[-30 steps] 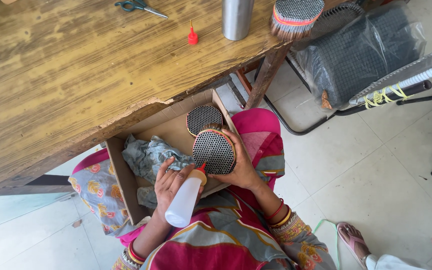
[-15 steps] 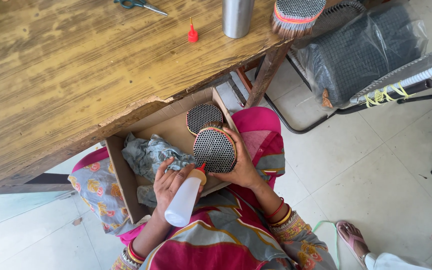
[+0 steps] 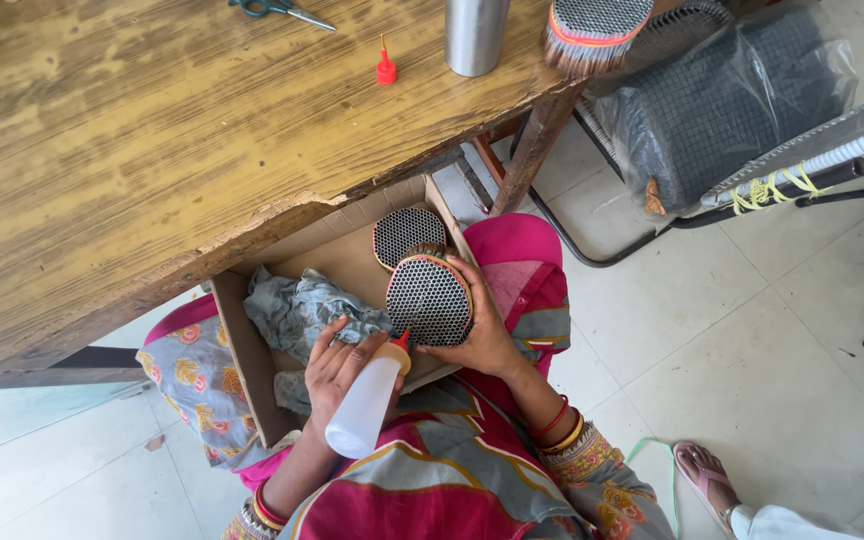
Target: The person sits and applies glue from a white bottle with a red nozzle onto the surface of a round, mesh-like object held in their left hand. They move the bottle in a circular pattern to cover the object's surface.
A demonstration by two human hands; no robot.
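Left hand (image 3: 337,365) clamped around a white squeeze bottle (image 3: 364,408), its red nozzle touching the rim of a round perforated brush head (image 3: 429,300) gripped by the right hand (image 3: 482,335). Both sit over a cardboard box (image 3: 242,340) on the lap, holding grey cloth (image 3: 297,310) and a second perforated disc (image 3: 407,232), beneath the wooden worktop (image 3: 152,130).

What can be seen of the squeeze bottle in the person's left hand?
The squeeze bottle is white, soft-looking plastic with an orange collar and a small red nozzle. The left hand wraps its upper half, tilting it so the nozzle points up and right, meeting the lower rim of the round perforated black brush held by the right hand. Its base hangs over the person's lap, beside the cardboard box.
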